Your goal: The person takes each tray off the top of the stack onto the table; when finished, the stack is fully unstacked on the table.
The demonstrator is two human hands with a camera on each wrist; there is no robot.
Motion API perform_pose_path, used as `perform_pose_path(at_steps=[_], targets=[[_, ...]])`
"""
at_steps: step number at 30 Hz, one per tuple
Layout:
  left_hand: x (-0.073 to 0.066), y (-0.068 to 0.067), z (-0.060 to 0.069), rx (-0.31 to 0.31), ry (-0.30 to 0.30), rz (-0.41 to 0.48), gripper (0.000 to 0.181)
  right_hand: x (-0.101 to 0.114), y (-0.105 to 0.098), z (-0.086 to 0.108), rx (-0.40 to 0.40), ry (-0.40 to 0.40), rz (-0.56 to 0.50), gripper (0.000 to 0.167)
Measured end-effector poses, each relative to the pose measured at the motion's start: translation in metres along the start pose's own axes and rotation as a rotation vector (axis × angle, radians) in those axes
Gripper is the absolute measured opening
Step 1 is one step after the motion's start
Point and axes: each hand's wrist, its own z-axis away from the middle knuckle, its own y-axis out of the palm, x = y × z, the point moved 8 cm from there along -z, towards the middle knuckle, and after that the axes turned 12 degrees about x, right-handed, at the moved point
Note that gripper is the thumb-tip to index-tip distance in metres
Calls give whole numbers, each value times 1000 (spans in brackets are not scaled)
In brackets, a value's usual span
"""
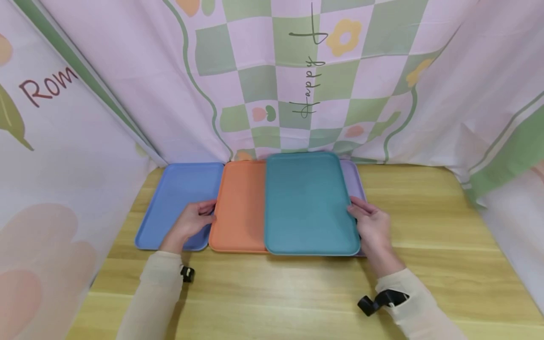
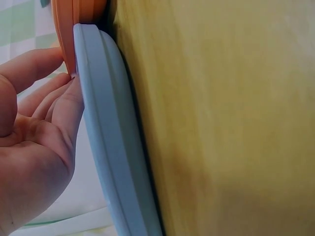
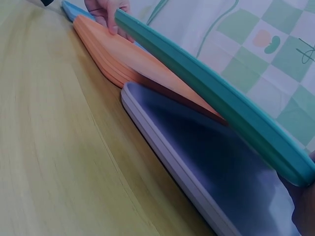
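In the head view, my right hand grips the right edge of the teal tray. The right wrist view has this teal tray raised at a tilt over the purple tray, with my right hand partly visible at its edge. My left hand pinches the left edge of the orange tray, above the blue tray. In the left wrist view, the thumb and fingers of my left hand meet at the orange rim, with the fingers against the blue rim.
The trays lie side by side on a wooden table, close to a patterned curtain behind them. Another curtain hangs on the left. Black straps with small mounts sit around both wrists.
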Motion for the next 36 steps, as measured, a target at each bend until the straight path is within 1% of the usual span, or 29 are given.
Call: perform_pose_path(at_steps=[4,11,17,22,29,36], targets=[[-1,-1,0,-8,-2,2,58,1,-8,1,-5,4,-20,47],[1,-2,-1,-2,-12,6,58,1,-21,1,2,12,-28,49],[1,-2,-1,-2,-1,6,58,1,-33,3,7,19,-47,50],[2,-2,-2,-2,7,6,57,1,-46,4,-4,23,-74,46],[-1,0,-1,4,4,4,58,1,-61,4,-11,36,-83,46],[-1,0,-1,6,1,-4,58,2,-72,4,-3,31,-81,38]])
